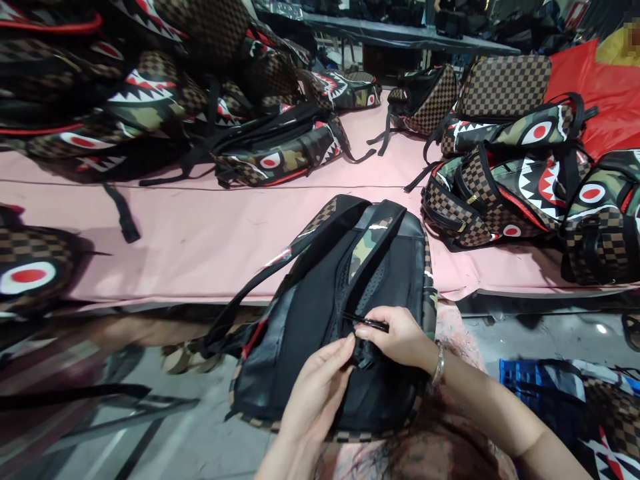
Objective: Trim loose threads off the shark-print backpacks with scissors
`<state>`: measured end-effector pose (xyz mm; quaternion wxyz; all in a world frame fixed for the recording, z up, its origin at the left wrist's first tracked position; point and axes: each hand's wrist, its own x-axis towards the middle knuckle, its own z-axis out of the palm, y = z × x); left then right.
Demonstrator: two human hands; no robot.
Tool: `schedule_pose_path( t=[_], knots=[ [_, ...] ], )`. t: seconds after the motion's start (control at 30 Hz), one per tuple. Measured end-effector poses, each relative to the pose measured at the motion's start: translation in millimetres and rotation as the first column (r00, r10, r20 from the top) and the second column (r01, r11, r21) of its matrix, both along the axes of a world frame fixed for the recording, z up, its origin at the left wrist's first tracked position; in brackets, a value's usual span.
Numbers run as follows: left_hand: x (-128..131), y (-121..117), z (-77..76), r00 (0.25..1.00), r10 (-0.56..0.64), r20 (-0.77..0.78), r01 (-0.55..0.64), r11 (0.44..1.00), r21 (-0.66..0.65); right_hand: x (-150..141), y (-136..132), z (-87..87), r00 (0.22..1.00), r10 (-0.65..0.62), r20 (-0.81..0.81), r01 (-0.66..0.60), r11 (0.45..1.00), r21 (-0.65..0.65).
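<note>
A black-backed backpack [310,340] with checkered and camouflage trim leans with its upper part on the pink table edge, its back panel facing me. Over that panel lies a padded shoulder strap [373,257]. My right hand [395,337] grips a slim black pointed tool [373,323]; whether it is snips or tweezers I cannot tell. Its thin tip points left, close to the strap's lower end. My left hand [325,380] is closed in a pinch on the black webbing there, fingertips touching my right hand's. The pinched bit is mostly hidden.
Shark-face backpacks are piled at the back left, one nearest backpack [280,157] lying on its side. More backpacks [500,193] stand at the right of the pink table [165,233]. Another person's arm [135,327] shows at left. A blue bag [530,393] is low at right.
</note>
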<state>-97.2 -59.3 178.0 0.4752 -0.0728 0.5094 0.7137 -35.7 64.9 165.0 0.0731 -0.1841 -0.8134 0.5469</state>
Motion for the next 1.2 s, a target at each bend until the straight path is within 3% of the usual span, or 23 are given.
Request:
schedule_pose_path(
  t=[0.17, 0.27, 0.33, 0.4, 0.5, 0.9, 0.97, 1.03, 1.1, 1.2],
  knots=[
    [8, 9, 1.2, 0.975, 0.21, 0.069, -0.21, 0.978, -0.007, 14, -2, 7.0, 0.988, -0.11, -0.111, 0.113, 0.993, 0.025],
    [7, 11, -0.1, 0.967, 0.239, 0.093, -0.239, 0.971, -0.005, 30, 4, 13.7, 0.976, -0.004, -0.218, 0.06, 0.966, 0.251],
    [4, 10, -1.4, 0.962, 0.253, 0.102, -0.252, 0.968, -0.02, 41, 10, 14.6, 0.961, 0.139, -0.239, -0.004, 0.871, 0.491],
    [2, 9, -2.3, 0.957, 0.264, 0.117, -0.261, 0.964, -0.042, 50, 14, 13.4, 0.943, 0.256, -0.211, -0.043, 0.726, 0.687],
    [1, 9, -2.4, 0.955, 0.265, 0.135, -0.261, 0.964, -0.048, 56, 15, 12.5, 0.927, 0.331, -0.176, -0.046, 0.565, 0.824],
    [2, 10, -1.3, 0.955, 0.27, 0.119, -0.267, 0.963, -0.043, 47, 11, 18.1, 0.928, 0.364, -0.08, -0.081, 0.407, 0.91],
    [2, 10, -0.8, 0.953, 0.277, 0.12, -0.274, 0.961, -0.046, 47, 12, 16.9, 0.925, 0.371, -0.085, -0.085, 0.421, 0.903],
    [1, 10, -0.6, 0.955, 0.27, 0.12, -0.266, 0.963, -0.043, 47, 13, 15.8, 0.921, 0.371, -0.121, -0.086, 0.494, 0.865],
    [1, 9, -0.7, 0.963, 0.243, 0.118, -0.242, 0.97, -0.029, 47, 13, 15.6, 0.925, 0.333, -0.184, -0.082, 0.646, 0.759],
    [1, 6, -1.4, 0.974, 0.199, 0.104, -0.202, 0.979, 0.015, 43, 11, 16.7, 0.957, 0.157, -0.245, -0.034, 0.896, 0.443]
  ],
)
